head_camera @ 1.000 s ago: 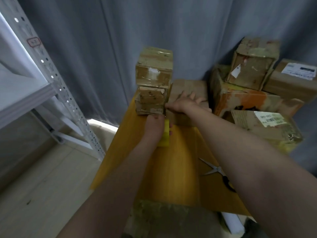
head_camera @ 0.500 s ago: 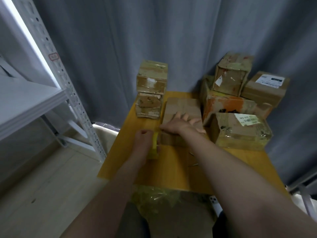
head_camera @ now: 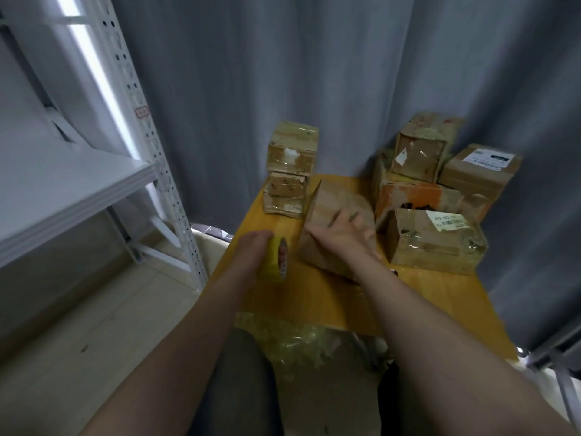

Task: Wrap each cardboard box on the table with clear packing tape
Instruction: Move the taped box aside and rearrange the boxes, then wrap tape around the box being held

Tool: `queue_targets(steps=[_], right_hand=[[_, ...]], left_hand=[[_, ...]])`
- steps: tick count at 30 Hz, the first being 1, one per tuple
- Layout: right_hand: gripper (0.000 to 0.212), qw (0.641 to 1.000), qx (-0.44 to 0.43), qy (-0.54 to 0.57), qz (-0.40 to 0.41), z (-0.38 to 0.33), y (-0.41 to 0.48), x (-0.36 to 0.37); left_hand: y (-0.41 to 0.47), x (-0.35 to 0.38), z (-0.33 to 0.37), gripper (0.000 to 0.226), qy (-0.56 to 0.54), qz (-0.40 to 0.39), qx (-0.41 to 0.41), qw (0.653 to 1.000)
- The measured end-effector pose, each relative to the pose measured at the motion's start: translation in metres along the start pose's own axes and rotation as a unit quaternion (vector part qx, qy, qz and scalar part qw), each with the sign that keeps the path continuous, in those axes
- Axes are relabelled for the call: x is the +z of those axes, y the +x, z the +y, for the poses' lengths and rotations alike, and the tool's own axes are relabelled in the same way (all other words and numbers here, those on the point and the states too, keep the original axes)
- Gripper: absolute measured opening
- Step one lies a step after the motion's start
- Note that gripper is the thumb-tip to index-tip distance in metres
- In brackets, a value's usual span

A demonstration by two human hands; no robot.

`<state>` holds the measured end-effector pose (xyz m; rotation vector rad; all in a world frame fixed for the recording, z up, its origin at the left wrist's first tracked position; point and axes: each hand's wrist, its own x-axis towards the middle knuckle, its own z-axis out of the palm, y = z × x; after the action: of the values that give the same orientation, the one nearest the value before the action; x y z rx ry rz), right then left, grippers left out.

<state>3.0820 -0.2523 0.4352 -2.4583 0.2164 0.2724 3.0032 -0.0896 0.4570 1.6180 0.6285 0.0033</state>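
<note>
Head camera looks down on a yellow table (head_camera: 314, 297) where the plain brown box (head_camera: 333, 199) being worked on sits in the middle. It lies between a stack of 3 small boxes (head_camera: 290, 171) at the far left and a pile of bigger boxes (head_camera: 418, 196) on the right.

What matters for the next move is how the roll of tape (head_camera: 274, 262) lies against this box. The roll is just to the left of the box's near-left corner, with a strip of bare table between them. The box's long axis runs away from the person, so its long left side faces the roll.

The left hand (head_camera: 253, 251) is the nearer one to that side. It grips the roll from the left, fingers curled round the yellow band. The roll stands on edge, with its printed flat face turned right toward the box. The left forearm comes up from below, almost straight along the table's left edge.

The right hand (head_camera: 341, 232) lies palm down on top of the box with its fingers (head_camera: 334, 217) spread and straight. It presses the box rather than grasping it, and the forearm crosses in from the lower right.

The tape is clear and the picture is soft, so I cannot tell whether a strip already runs from the roll to the box. I also cannot tell whether the box sits flat or is tipped on an edge. My guess is the roll has to go across or around the box next while the right hand pins it.
</note>
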Motion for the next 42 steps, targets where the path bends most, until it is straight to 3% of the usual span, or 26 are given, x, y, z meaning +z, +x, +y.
queue_targets(steps=[3,5,7,10,13,15,17,21,24,27,29,31,34,39,42], right_hand=[[0.098,0.992,-0.014,0.124,0.024,0.016,-0.014,-0.024],[0.089,0.965,-0.007,0.262,-0.003,0.025,-0.029,-0.040],[0.083,0.909,-0.011,0.412,-0.063,0.034,-0.046,-0.049],[0.072,0.779,0.012,0.600,-0.183,0.051,-0.066,-0.046],[0.082,0.665,0.050,0.688,-0.286,0.067,-0.074,-0.025],[0.087,0.619,0.086,0.713,-0.318,0.079,-0.073,-0.004],[0.092,0.610,0.126,0.712,-0.325,0.088,-0.071,0.014],[0.072,0.669,0.169,0.664,-0.289,0.082,-0.068,0.027],[0.055,0.724,0.136,0.645,-0.201,0.075,-0.063,0.023],[0.044,0.905,0.012,0.422,-0.045,0.076,-0.063,0.019],[0.044,0.960,-0.075,0.267,0.025,0.081,-0.066,0.019],[0.042,0.980,-0.084,0.179,0.021,0.088,-0.068,0.021],[0.046,0.995,-0.035,0.092,-0.015,0.096,-0.068,0.023],[0.041,0.997,0.009,0.070,0.044,0.112,-0.069,0.013],[0.043,0.994,0.037,0.080,0.065,0.124,-0.073,0.002]], left_hand=[[-0.004,0.001,0.014,0.030,-0.004,0.010,0.022,1.000],[-0.009,0.004,0.026,0.039,-0.017,0.004,0.023,1.000],[-0.009,0.007,0.033,0.045,-0.032,-0.015,0.023,0.999],[-0.019,0.008,0.043,0.030,-0.041,-0.053,0.050,0.997],[-0.031,0.001,0.050,0.021,-0.010,-0.095,0.055,0.994],[-0.034,-0.006,0.049,0.025,0.004,-0.113,0.054,0.992],[-0.036,-0.012,0.046,0.025,0.025,-0.145,0.030,0.989],[-0.037,-0.019,0.038,0.016,0.035,-0.175,-0.020,0.984],[-0.027,-0.020,0.025,0.020,-0.002,-0.166,-0.065,0.984],[-0.017,-0.019,0.010,0.024,-0.042,-0.150,-0.085,0.984],[-0.014,-0.017,0.006,0.021,-0.071,-0.132,-0.079,0.986],[-0.007,-0.016,0.005,0.021,-0.089,-0.084,-0.058,0.991],[0.009,-0.019,0.002,0.065,-0.084,-0.009,-0.015,0.996],[0.020,-0.017,0.005,0.041,-0.111,0.059,0.017,0.992],[0.026,-0.012,0.007,0.037,-0.149,0.073,0.011,0.986]])
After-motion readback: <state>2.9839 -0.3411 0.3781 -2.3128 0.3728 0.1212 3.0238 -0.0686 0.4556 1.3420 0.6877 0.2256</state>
